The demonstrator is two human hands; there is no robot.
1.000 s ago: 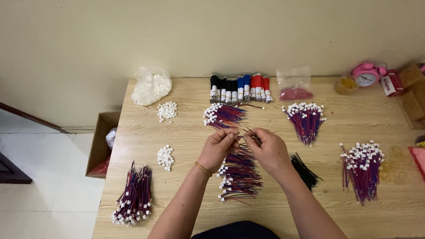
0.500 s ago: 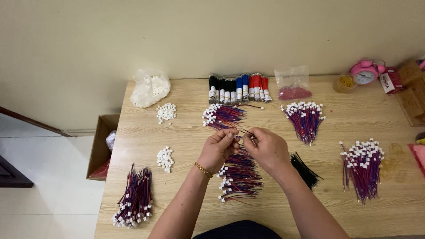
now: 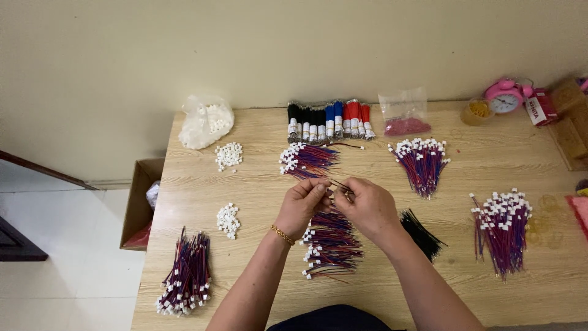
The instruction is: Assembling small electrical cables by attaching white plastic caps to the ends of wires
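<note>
I've got both hands mid-table: left hand [image 3: 301, 205] and right hand [image 3: 366, 207] pinch one thin wire lead [image 3: 339, 184] between fingertips, just above the loose pile of red-blue leads [image 3: 331, 244]. Judging by piles, several connector-tipped bundles [image 3: 422, 162] already lie far, right and near-left, while loose white connectors [image 3: 228, 219] remain at left. Surface: light wooden table [image 3: 257, 184] against a cream wall, cardboard box [image 3: 139, 202] on the floor at left.

— Anything different from a second ago?

— Barely. The left hand [image 3: 303, 203] and right hand [image 3: 366, 205] have drawn closer, fingertips nearly meeting over the thin wire [image 3: 340, 186] pinched between them.

— And the wire?

— It sat higher and further right; now it's lower, tucked between both hands.
</note>
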